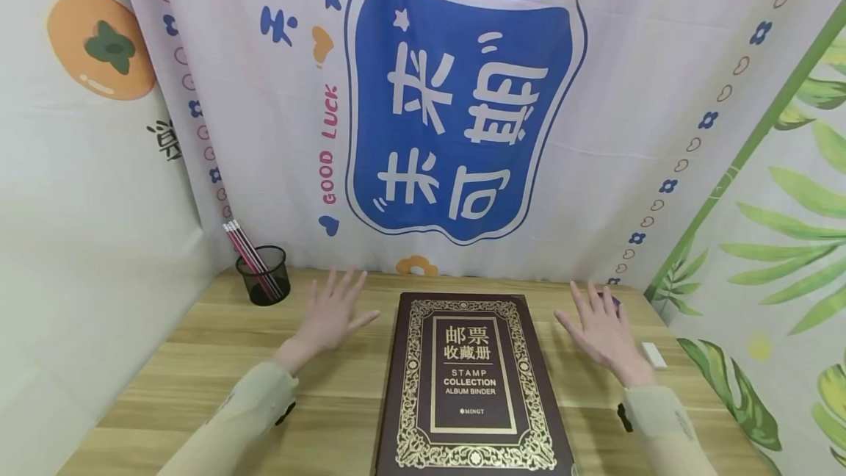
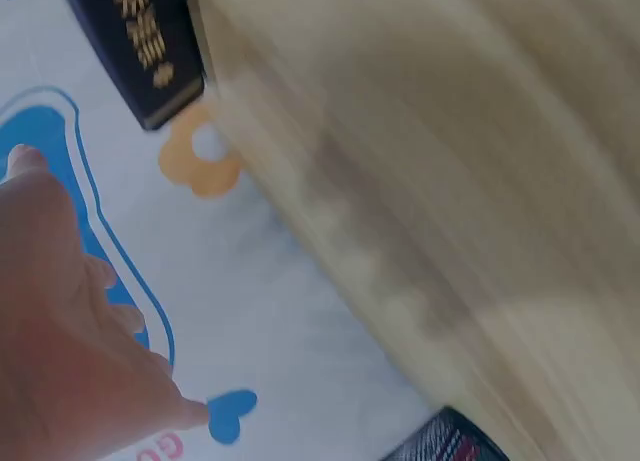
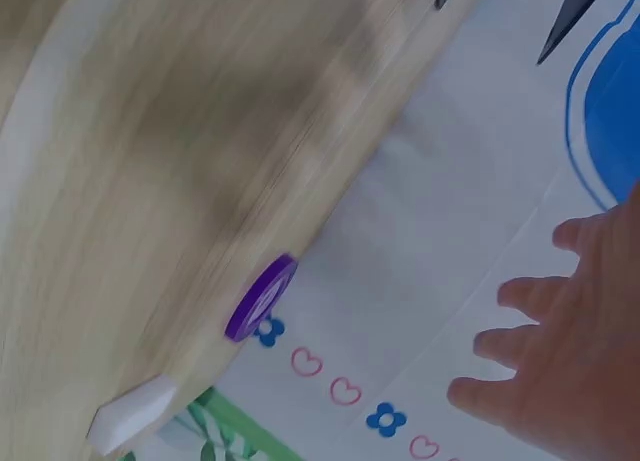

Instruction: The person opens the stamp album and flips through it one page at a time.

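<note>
A dark maroon stamp album (image 1: 472,358) with a gold ornamental border lies on the wooden table, its cover facing up. To its left, my left hand (image 1: 328,318) is spread above the tabletop, holding nothing. My right hand (image 1: 603,333) is likewise spread with straight fingers on the album's right side. In the left wrist view, the album's spine (image 2: 140,46) shows at the top, beyond the left hand (image 2: 70,311). The right wrist view has the right hand (image 3: 560,331) at the lower right, with a purple round object (image 3: 262,297) on the table.
A black mesh pen cup (image 1: 264,278) with several pencils stands at the table's back left. Near the right edge lies a white eraser-like block (image 1: 653,355). A printed cloth (image 1: 291,138) hangs along the back of the wooden table (image 1: 192,366).
</note>
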Demonstrator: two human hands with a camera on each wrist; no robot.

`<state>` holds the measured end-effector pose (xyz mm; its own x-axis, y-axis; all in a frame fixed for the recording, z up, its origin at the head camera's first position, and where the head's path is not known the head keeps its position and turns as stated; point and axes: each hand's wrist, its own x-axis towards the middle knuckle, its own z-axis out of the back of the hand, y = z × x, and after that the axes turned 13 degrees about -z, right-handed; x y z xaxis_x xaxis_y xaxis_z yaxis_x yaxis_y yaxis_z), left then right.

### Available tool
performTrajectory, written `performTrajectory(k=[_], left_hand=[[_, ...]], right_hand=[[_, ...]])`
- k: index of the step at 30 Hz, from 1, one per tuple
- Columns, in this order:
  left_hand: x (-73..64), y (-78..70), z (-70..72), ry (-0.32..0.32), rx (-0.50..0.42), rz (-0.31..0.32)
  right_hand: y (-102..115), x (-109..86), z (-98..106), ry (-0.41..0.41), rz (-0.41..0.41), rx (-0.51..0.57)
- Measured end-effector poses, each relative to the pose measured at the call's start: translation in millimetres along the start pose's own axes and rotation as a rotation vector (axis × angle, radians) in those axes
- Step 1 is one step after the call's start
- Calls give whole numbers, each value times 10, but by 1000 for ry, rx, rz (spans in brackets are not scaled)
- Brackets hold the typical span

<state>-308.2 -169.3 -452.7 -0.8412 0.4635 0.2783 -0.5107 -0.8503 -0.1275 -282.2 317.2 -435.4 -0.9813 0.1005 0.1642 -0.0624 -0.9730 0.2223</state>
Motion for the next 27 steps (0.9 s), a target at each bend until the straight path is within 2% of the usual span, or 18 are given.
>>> performTrajectory(k=[7, 12, 16, 20, 24, 27], left_hand=[[-135, -282, -60, -10, -94, -139], [-224, -493, -82, 38, -133, -209], [-290, -644, -99, 83, -142, -271], [-337, -780, -100, 83, -165, -350], [-369, -877, -110, 109, -184, -404], [-388, -924, -117, 139, -199, -428]], right_hand=[[139, -144, -58, 34, 65, 19], [233, -251, -107, 79, 119, 71], [309, -327, -118, 172, 111, 166], [379, -372, -120, 253, 78, 295], [381, -377, -133, 359, 55, 449], [359, -384, -112, 469, 31, 587]])
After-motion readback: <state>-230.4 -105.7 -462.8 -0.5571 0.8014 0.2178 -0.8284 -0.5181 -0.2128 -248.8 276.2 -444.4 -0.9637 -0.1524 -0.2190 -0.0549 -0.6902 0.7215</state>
